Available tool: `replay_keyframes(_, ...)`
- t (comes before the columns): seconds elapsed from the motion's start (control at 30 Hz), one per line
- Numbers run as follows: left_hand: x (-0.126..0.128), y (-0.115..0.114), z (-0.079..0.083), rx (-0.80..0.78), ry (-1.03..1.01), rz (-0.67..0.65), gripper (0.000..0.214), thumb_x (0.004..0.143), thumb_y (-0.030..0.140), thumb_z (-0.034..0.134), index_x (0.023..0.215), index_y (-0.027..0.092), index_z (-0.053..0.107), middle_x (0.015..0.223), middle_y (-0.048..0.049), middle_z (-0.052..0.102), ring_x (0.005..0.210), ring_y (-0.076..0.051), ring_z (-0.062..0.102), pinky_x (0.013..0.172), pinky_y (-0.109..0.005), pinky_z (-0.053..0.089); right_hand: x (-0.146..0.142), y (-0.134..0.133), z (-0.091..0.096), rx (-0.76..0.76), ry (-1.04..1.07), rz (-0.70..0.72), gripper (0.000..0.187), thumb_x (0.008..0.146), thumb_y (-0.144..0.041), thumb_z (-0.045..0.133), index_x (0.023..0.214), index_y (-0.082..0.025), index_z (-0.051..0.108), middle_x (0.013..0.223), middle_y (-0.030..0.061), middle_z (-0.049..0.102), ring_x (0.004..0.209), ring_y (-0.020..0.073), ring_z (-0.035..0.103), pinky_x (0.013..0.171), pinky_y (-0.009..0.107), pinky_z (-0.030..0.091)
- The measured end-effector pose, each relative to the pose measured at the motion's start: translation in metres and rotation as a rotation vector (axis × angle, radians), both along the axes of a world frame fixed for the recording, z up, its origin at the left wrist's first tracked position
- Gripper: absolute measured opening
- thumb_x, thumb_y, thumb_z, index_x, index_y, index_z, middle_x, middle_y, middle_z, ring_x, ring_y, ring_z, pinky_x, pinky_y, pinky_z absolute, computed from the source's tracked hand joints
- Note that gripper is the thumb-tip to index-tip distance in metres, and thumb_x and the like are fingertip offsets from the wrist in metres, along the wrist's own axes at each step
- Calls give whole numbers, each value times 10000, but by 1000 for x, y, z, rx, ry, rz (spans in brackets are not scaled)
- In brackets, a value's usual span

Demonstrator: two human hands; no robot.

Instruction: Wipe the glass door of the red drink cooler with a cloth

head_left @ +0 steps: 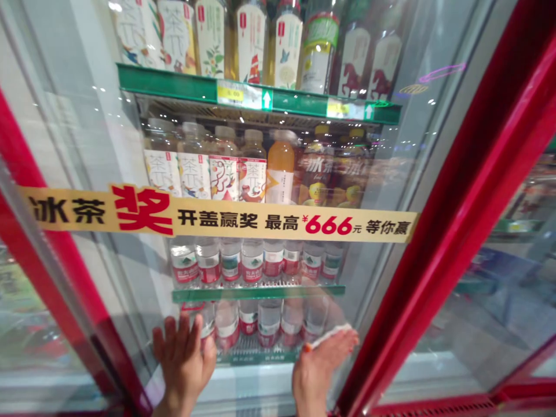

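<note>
Both my hands press on the outside of a glass cooler door (130,174) with a red frame (452,231). My left hand (183,365) lies flat on the lower glass, fingers spread, holding nothing. My right hand (324,365) presses a white cloth (330,337) against the glass, with the cloth showing along its fingers. Behind the glass, rows of bottled water (230,260) stand just above and beyond my hands. A yellow printed banner (217,217) runs across the door.
Bottled teas (195,174) and juices fill the shelves above the water, behind green shelf edges (256,87). A white sill (243,388) runs below the door. A neighbouring red-framed glass door (512,260) stands at the right, and reflections cover the glass.
</note>
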State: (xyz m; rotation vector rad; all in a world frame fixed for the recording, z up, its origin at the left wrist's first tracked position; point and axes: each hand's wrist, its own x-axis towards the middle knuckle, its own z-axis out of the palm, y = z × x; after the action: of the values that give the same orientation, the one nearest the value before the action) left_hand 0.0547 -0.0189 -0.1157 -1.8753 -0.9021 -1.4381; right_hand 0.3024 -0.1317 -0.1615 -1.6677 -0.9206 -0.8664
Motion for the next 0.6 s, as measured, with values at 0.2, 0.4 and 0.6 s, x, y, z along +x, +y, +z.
replay_keyframes(0.2,12,-9,27,85,-30,10,907,937,161,595,1762,241,226,1855,-43,170,1739,-250,130,1449,-484,96,-52,27,-4,-64,-204,148,924,1060,-526,457,1760,-49,87,1827,276,69,1709,507,-16,1254,918,183)
replay_keyframes(0.4,12,-13,34,122,-13,6,871,955,122,619,1746,178,259,1849,-81,197,1737,-281,145,1442,-486,114,-32,21,-16,-28,-194,10,852,1086,-535,327,1768,-87,80,1816,275,132,1704,514,53,1214,946,200)
replay_keyframes(0.6,15,-13,35,145,-33,-21,854,964,115,618,1741,180,270,1846,-72,215,1733,-273,163,1441,-477,105,-3,14,104,60,-20,-42,853,1112,-480,287,1740,-24,-66,1818,305,-57,1706,510,-24,1226,917,235)
